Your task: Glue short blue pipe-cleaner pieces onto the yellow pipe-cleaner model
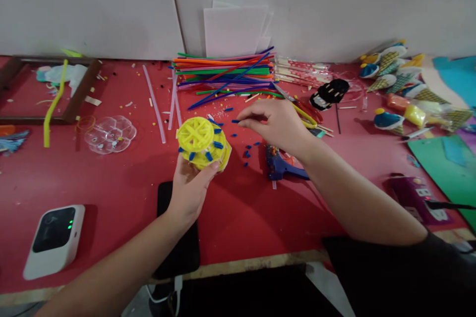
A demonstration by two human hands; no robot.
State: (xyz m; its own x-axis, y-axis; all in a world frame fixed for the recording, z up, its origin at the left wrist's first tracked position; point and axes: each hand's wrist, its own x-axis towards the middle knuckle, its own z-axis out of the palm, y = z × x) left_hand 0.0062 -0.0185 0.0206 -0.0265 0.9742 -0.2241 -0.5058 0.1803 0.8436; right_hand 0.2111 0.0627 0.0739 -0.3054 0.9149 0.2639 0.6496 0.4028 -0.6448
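**If pinched too loosely, perhaps lost**

Risking, by loose pinch, dropping the short blue pipe-cleaner piece among blue cuttings; by hard squeeze, possibly bending the yellow two-tiered model. Clasping this model by its lower part in left grip; pinching the piece at fingertips of right grip, right of the model, apart.

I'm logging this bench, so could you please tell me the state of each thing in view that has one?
Yellow craft piece: tilted, in the left hand
Blue piece: pinched in the right hand
Loose blue bits: scattered
Glue gun: lying down, partly hidden
White device: green lights lit
Black phone: flat, dark, partly covered
Pipe cleaners: loose pile
White sheets: leaning on the wall
Yellow strip: bent, across the brown frame
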